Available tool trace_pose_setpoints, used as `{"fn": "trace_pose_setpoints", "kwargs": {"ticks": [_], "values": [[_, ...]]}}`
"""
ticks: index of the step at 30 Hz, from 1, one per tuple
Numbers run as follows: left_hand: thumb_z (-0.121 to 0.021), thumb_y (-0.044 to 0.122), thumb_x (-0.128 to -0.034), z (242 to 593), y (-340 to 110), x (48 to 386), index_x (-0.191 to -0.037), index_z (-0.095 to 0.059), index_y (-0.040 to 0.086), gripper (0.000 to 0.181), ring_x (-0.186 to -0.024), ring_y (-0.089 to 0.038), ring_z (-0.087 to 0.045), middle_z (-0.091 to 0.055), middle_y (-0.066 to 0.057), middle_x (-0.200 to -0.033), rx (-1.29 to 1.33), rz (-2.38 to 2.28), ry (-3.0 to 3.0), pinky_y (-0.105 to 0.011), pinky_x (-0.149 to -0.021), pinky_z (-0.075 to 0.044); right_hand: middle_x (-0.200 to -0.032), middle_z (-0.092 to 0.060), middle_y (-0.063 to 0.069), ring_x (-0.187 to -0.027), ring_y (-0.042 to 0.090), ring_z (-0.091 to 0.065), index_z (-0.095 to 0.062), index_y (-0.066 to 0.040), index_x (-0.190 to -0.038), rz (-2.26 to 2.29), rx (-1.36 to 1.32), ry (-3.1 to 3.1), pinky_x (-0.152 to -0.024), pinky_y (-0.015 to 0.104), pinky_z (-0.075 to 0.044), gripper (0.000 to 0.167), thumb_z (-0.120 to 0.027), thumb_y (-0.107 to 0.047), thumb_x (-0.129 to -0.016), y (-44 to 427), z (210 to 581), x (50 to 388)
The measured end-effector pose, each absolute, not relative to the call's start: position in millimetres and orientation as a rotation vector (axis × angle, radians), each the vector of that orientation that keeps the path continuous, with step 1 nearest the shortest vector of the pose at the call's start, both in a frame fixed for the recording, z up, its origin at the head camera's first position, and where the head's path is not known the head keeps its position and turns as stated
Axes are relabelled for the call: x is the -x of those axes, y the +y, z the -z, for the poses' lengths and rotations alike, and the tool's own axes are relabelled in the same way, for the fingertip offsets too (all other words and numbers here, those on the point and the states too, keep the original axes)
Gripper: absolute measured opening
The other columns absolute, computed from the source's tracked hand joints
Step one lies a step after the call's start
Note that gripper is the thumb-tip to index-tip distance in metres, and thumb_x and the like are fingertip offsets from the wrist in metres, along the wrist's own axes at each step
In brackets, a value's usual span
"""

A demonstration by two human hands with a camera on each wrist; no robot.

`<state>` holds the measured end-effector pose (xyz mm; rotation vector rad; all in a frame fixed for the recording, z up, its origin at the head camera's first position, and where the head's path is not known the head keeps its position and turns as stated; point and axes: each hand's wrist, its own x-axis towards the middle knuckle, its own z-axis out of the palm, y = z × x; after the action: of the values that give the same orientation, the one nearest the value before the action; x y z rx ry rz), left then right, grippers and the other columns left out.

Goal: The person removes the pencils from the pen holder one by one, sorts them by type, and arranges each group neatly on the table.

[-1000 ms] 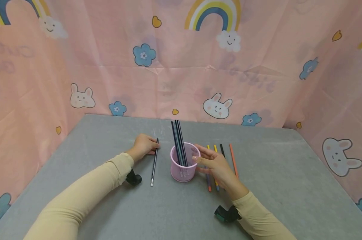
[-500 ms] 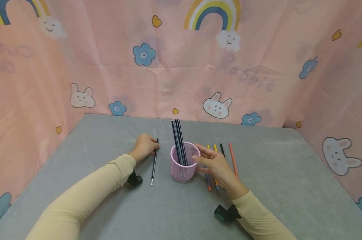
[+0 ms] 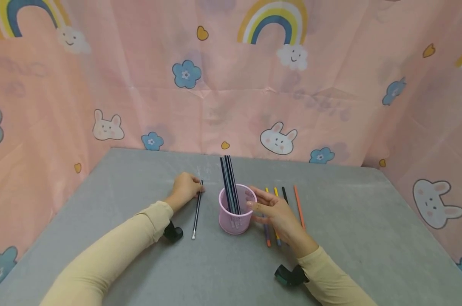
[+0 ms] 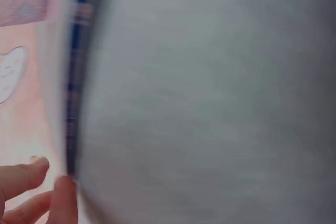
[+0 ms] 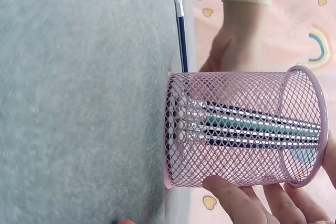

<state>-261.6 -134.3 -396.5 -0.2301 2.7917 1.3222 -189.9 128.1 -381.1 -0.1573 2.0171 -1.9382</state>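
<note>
A pink mesh cup (image 3: 234, 223) stands upright with several dark striped pencils (image 3: 229, 182) leaning in it, their eraser ends down in the right wrist view. My right hand (image 3: 278, 212) holds the cup's right side, fingers curved round it. Left of the cup, one dark pencil (image 3: 197, 214) lies on the table with its white eraser end toward me. My left hand (image 3: 185, 187) is at its far end; in the blurred left wrist view one fingertip touches the end of the pencil (image 4: 73, 93) and another finger stands apart from it.
Several coloured pencils (image 3: 299, 206) lie right of the cup, partly behind my right hand. Black wrist devices (image 3: 290, 275) hang below both forearms. A pink patterned cloth (image 3: 223, 102) rises behind the grey table (image 3: 361, 238).
The head view has tilted slightly, so the whole scene sits a little lower. Both hands, the cup and the loose pencil keep nearly the same places.
</note>
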Motion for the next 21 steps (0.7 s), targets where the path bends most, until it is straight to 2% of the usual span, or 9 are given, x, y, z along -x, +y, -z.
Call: {"fn": "trace_pose_setpoints", "kwargs": {"ticks": [5, 11, 14, 21], "values": [[-0.071, 0.009, -0.0893, 385.3, -139.0, 255.7, -0.115, -0.070, -0.005, 0.029, -0.074, -0.019, -0.070, -0.074, -0.020, -0.104, 0.193, -1.470, 2.787, -0.020, -0.060, -0.054, -0.154, -0.045, 0.015, -0.140, 0.032, -0.046, -0.044, -0.010, -0.150, 1.941, 0.147, 2.012, -0.104, 0.052, -0.052, 0.060, -0.067, -0.017, -0.095, 127.0, 382.1, 188.5], [-0.067, 0.013, -0.0936, 371.9, -132.7, 248.1, -0.119, -0.070, -0.002, 0.030, -0.097, -0.029, -0.073, -0.071, -0.019, -0.118, 0.154, -1.494, 2.799, -0.033, -0.081, -0.062, -0.153, -0.047, 0.015, -0.139, 0.032, -0.047, -0.045, -0.010, -0.150, 1.943, 0.141, 2.021, -0.103, 0.050, -0.053, 0.060, -0.067, -0.016, -0.095, 129.1, 381.6, 188.3], [-0.067, 0.013, -0.0942, 366.7, -128.8, 243.9, -0.120, -0.070, 0.000, 0.030, -0.099, -0.028, -0.073, -0.072, -0.017, -0.118, 0.143, -1.521, 2.798, -0.037, -0.084, -0.062, -0.153, -0.047, 0.015, -0.139, 0.032, -0.047, -0.044, -0.010, -0.150, 1.936, 0.147, 2.021, -0.103, 0.050, -0.053, 0.060, -0.067, -0.016, -0.095, 129.3, 381.7, 188.4], [-0.069, 0.010, -0.0919, 355.1, -119.1, 234.1, -0.121, -0.069, -0.002, 0.031, -0.095, -0.031, -0.074, -0.073, -0.020, -0.114, 0.076, -1.723, 2.714, -0.034, -0.083, -0.063, -0.153, -0.047, 0.013, -0.138, 0.029, -0.049, -0.045, -0.011, -0.150, 1.942, 0.121, 2.030, -0.103, 0.051, -0.053, 0.059, -0.067, -0.017, -0.095, 127.6, 381.1, 189.5]]}}
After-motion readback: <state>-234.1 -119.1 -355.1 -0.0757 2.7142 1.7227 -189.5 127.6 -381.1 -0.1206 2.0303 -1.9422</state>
